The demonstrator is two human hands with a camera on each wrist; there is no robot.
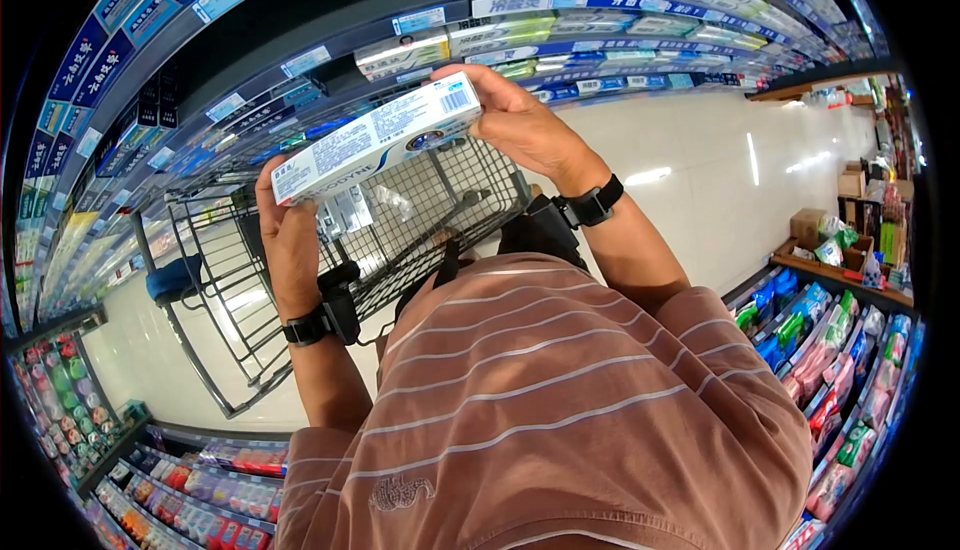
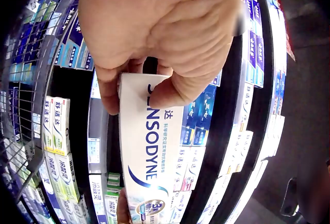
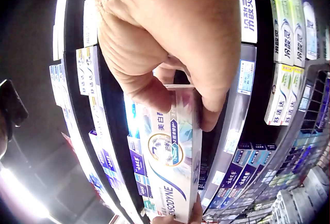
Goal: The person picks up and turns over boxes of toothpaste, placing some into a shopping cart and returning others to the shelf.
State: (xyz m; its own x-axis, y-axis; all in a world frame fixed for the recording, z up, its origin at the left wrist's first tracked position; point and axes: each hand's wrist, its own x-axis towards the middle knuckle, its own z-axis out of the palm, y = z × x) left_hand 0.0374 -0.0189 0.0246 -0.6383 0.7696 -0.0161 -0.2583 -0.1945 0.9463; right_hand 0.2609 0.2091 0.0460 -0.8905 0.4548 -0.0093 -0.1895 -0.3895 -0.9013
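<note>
The left hand (image 1: 288,250) pinches one end of a Sensodyne toothpaste box (image 1: 375,140), its thumb on the broad logo face near the start of the brand name. The right hand (image 1: 530,132) pinches the opposite end, thumb on the same face beside the round emblem, fingers round the other side. Both grips are narrow, closed to about the thickness of the carton.

The box is held up in front of the striped shirt (image 1: 520,390), above the shopping cart (image 1: 480,170). Its long axis spans from hand to hand, slanting in the head view from the left hand, lower in the picture, up to the right hand, roughly along the run of the shelf front. Neither hand is nearer to it, as each has an end. The fine-print side faces the head camera, with the barcode towards the right hand; the logo face is seen edge-on there.

Each wrist wears a black strap. Inside the cart, beneath the box, lies a pale packet (image 1: 348,212), perhaps another carton, though wire and glare blur it. A blue item (image 1: 174,282) is at the cart's far left. Beyond the hands, shelves carry toothpaste cartons (image 1: 400,56) and price labels (image 1: 418,21). Pale floor (image 1: 690,180) stretches to the right.
</note>
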